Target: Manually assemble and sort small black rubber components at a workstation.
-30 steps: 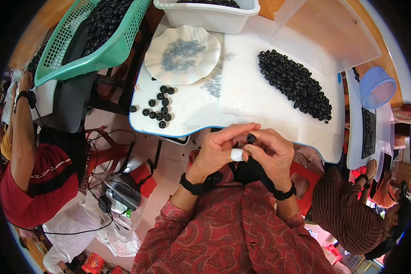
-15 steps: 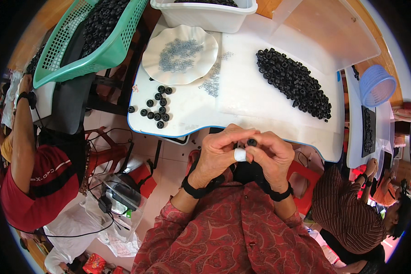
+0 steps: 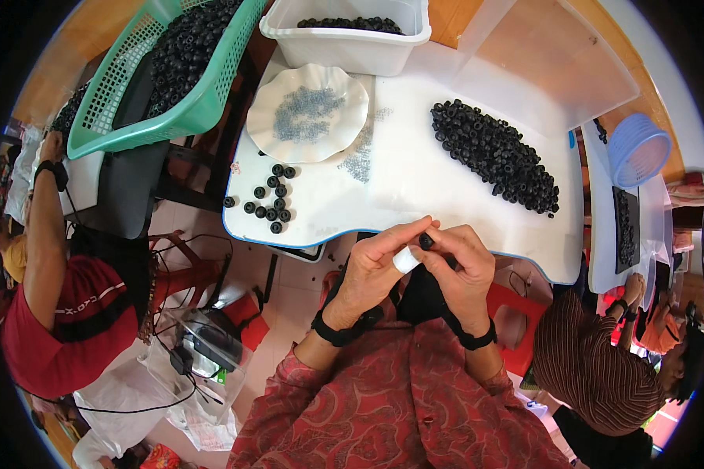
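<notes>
Just off the table's near edge, my left hand (image 3: pixel 368 273) and my right hand (image 3: pixel 468 273) meet fingertip to fingertip. Between them they pinch a small black round part (image 3: pixel 425 241); its far side is hidden by the fingers. A white wrap (image 3: pixel 406 259) covers the tip of my left thumb. On the table to the left of my hands lie several loose black round parts (image 3: pixel 271 205). A wavy-rimmed white plate (image 3: pixel 260 129) behind them holds many tiny clear pieces (image 3: pixel 309 112), and more are scattered beside it. A long heap of black parts (image 3: pixel 493 156) lies on the right.
A white tub (image 3: pixel 352 48) of black parts stands at the table's back. A green basket (image 3: pixel 152 129) is at far left, a blue basket (image 3: pixel 638 148) at far right. Clear plastic sheeting (image 3: pixel 571 59) borders the back right. People sit on both sides.
My hands still pinch the black part but have tilted it, and the wrapped left thumb has turned and risen slightly. The whole view has shifted, so the table appears a little lower.
</notes>
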Action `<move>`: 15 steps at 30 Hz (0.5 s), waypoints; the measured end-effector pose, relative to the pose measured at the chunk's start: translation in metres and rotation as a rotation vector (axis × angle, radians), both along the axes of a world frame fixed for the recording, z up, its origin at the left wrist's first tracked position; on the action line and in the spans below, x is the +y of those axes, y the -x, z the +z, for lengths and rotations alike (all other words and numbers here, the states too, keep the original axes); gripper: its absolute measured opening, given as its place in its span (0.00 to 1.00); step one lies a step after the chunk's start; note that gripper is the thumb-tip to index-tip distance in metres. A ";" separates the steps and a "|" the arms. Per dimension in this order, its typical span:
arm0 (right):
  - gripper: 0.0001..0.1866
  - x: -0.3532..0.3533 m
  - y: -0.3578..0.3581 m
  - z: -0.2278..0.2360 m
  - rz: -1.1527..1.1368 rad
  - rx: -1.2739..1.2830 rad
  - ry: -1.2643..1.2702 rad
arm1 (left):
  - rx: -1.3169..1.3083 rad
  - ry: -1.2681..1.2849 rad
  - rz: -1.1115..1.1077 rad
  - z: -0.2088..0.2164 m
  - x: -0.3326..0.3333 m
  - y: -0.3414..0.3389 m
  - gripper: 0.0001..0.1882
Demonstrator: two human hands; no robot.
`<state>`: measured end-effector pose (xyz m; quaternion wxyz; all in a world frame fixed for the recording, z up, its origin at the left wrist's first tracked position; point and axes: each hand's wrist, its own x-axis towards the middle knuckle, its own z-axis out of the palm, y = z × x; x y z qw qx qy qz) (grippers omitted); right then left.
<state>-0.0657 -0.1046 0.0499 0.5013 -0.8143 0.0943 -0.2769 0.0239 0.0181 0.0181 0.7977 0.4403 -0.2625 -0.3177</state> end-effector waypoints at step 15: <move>0.19 -0.023 -0.002 -0.020 -0.138 0.013 0.136 | 0.345 -0.195 0.144 0.024 -0.024 -0.046 0.11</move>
